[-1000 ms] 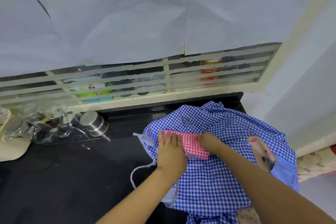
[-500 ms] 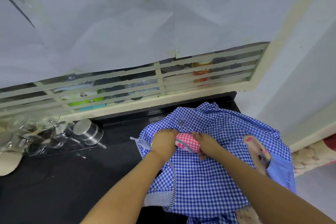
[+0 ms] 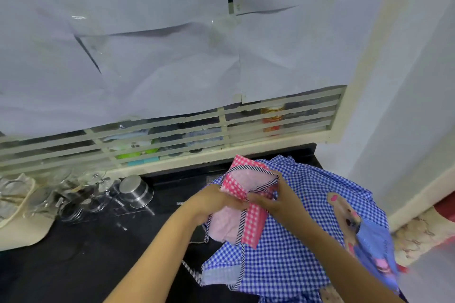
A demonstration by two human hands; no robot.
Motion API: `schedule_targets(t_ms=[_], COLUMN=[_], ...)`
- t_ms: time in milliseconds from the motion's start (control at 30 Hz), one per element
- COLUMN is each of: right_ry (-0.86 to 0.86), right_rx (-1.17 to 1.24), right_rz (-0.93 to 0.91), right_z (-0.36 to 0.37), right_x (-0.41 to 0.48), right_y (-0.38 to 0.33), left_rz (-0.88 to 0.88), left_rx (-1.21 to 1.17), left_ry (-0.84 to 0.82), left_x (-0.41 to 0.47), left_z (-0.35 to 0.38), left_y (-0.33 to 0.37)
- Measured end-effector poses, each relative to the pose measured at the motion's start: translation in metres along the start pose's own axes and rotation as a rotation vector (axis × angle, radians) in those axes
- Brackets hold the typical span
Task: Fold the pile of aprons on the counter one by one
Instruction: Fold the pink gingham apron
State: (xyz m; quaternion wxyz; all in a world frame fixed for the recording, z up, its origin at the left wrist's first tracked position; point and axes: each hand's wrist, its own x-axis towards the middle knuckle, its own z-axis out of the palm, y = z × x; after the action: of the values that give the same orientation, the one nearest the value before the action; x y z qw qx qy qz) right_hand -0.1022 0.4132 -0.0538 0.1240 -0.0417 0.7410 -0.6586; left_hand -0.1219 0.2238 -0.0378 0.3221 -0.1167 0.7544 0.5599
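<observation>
Along the far edge of the black bench (image 3: 73, 265), a cream window grille (image 3: 172, 135) with white paper sheets (image 3: 147, 56) taped over its upper part. Behind the slats, a gold-lidded jar (image 3: 272, 115) with an orange band too blurred to read, and a green item (image 3: 136, 154) hard to make out. At the far left of the bench, a cluster of clear glasses (image 3: 81, 197), a steel cup (image 3: 135, 190) lying on its side just right of them, and a cream cloth (image 3: 17, 224) at the left edge. On the right, a white wall (image 3: 418, 106) closing in beside the bench. Spread over the right end of the bench, a crumpled blue checked apron (image 3: 295, 248), with a bear patch (image 3: 344, 211) facing up on its right side and a striped tie (image 3: 189, 268) trailing off toward the near left. Held above the blue one, well apart from the glasses, a partly folded pink checked apron (image 3: 253, 219) with striped trim: long axis running far to near, far end raised toward the grille, near end hanging down onto the blue checks. Gripped at mid-length from both sides: fingers (image 3: 231, 199) of the left hand (image 3: 211, 202) curled and pinching the pink cloth, those of the right hand (image 3: 273, 200) curled round its right edge, the two hands almost touching.
</observation>
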Motion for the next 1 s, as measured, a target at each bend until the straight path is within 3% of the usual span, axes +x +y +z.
schedule_targets(t_ms=[233, 333, 467, 600, 700, 833, 933, 1000], right_ry=[0.224, 0.221, 0.129, -0.034, -0.236, -0.339, -0.178, -0.126], right_rx=[-0.269, -0.226, -0.104, -0.442, -0.527, -0.575, -0.714, -0.737], right_rz=[-0.035, -0.062, -0.044, -0.154, -0.166, -0.114, -0.095, -0.054], right_z=[0.030, 0.030, 0.025, 0.021, 0.014, 0.015, 0.018, 0.012], right_x=[-0.052, -0.068, -0.081, -0.086, -0.086, -0.083, -0.080, -0.078], right_y=[-0.007, -0.012, -0.024, -0.033, -0.042, -0.047, -0.048, -0.049], left_rz=[0.085, 0.112, 0.070, 0.116, 0.131, 0.146, 0.169, 0.178], left_rx=[-0.140, -0.215, -0.344, -0.392, -0.429, -0.406, -0.380, -0.419], left_ry=[0.028, -0.094, -0.034, -0.004, 0.016, 0.177, 0.379, 0.417], left_x=[-0.045, -0.066, -0.085, -0.092, -0.095, -0.096, -0.096, -0.099], left_z=[0.032, 0.037, 0.037, 0.037, 0.040, 0.047, 0.046, 0.043], left_y=[-0.020, -0.026, -0.025, -0.024, -0.025, -0.027, -0.028, -0.029])
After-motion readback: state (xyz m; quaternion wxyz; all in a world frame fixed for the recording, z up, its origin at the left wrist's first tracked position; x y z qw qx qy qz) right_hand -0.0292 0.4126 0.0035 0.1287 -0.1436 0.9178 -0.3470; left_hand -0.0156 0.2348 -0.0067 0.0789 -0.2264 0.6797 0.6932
